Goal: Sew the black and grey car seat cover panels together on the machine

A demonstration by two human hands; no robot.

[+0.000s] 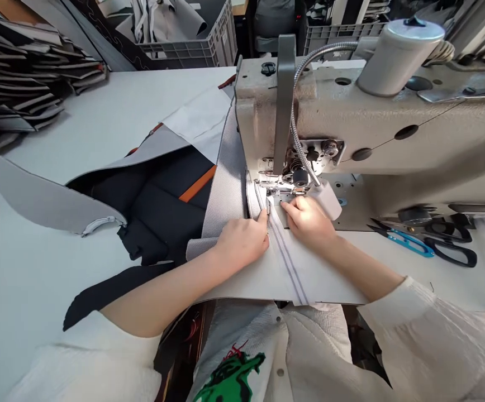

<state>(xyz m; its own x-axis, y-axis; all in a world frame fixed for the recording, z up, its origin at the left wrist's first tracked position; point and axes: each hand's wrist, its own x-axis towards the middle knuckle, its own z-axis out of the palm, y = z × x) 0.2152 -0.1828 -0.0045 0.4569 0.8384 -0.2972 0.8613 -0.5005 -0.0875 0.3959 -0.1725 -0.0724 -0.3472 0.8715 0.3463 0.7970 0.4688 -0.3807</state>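
Note:
A white zipper strip [286,254] runs from the table's front edge up to the needle area of a beige sewing machine [376,123]. My left hand [245,240] is closed at the strip's left side, its index finger pressing near the presser foot, beside grey mesh fabric [226,178]. My right hand [308,219] lies on the metal plate just right of the strip, thumb and index finger pinched together; anything between them is too small to make out. Black fabric with an orange strip [198,183] spreads left of the machine, joined to grey panels.
Blue-handled snips [410,243] and black scissors [454,251] lie right of my right hand. Stacked fabric pieces [20,78] fill the back left. A grey crate [221,39] stands behind the white table [28,268]. A white thread cone [399,58] tops the machine.

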